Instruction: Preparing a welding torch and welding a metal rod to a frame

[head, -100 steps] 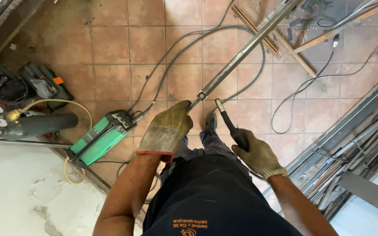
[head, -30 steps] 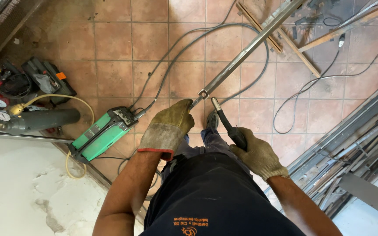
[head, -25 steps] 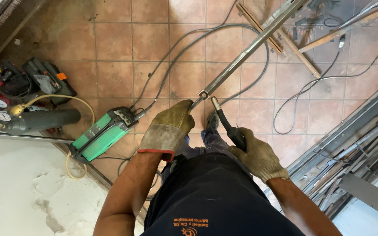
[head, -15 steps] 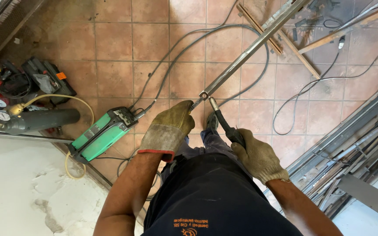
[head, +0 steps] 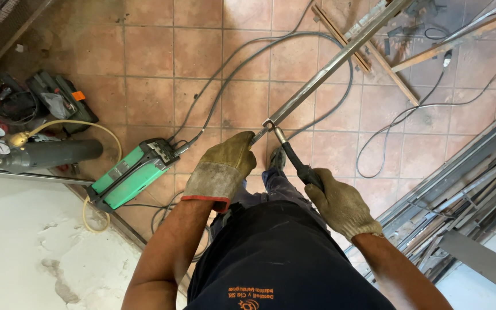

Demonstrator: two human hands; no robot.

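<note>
A long square metal tube [head: 322, 72] runs from the top right down to its open end near the middle of the head view. My left hand [head: 225, 166], in a worn leather glove, grips that near end. My right hand [head: 340, 204], gloved too, holds a black-handled welding torch [head: 294, 161] whose tip touches the tube's end. My dark trousers and one shoe show below.
A green welding machine [head: 133, 175] lies on the tiled floor at left, with cables looping across the tiles. A grey gas cylinder [head: 47, 155] with gauges and tool cases sit at far left. Metal profiles [head: 460, 183] are stacked at right, wooden slats at the top.
The torch tip has moved up from below the tube until it touches the tube's end. My left hand has stayed on the tube.
</note>
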